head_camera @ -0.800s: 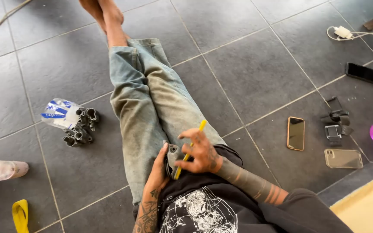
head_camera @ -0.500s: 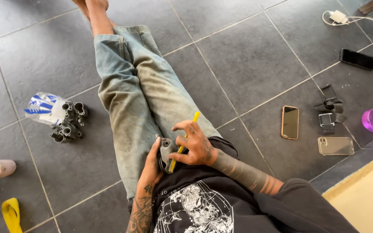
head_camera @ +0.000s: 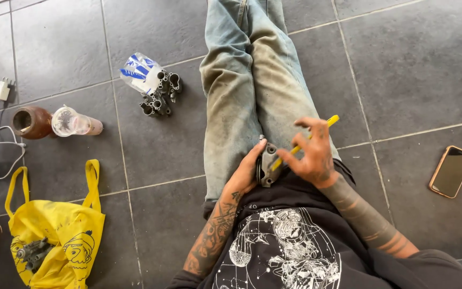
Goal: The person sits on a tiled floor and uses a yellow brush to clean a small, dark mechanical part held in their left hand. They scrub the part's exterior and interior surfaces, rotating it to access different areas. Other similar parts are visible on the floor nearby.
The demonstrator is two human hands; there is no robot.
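I sit on a grey tiled floor with my legs in faded jeans [head_camera: 247, 91] stretched out ahead. My left hand [head_camera: 244, 174] grips a small grey metal part [head_camera: 267, 163] held on my lap. My right hand [head_camera: 311, 152] holds a thin yellow tool [head_camera: 306, 142] with its tip pressed against that metal part.
More grey metal parts [head_camera: 159, 96] lie beside a blue-and-white plastic bag [head_camera: 140, 72] to the left. A brown pot [head_camera: 30, 122] and a clear cup [head_camera: 73, 122] lie further left, by a white charger [head_camera: 0, 90]. A yellow bag [head_camera: 54, 230] holds metal parts. A phone [head_camera: 451, 171] lies on the right.
The view has swung left and closer: the yellow bag, pot and cup now show, while the things at far right have left the picture. Both hands stay on the metal part.
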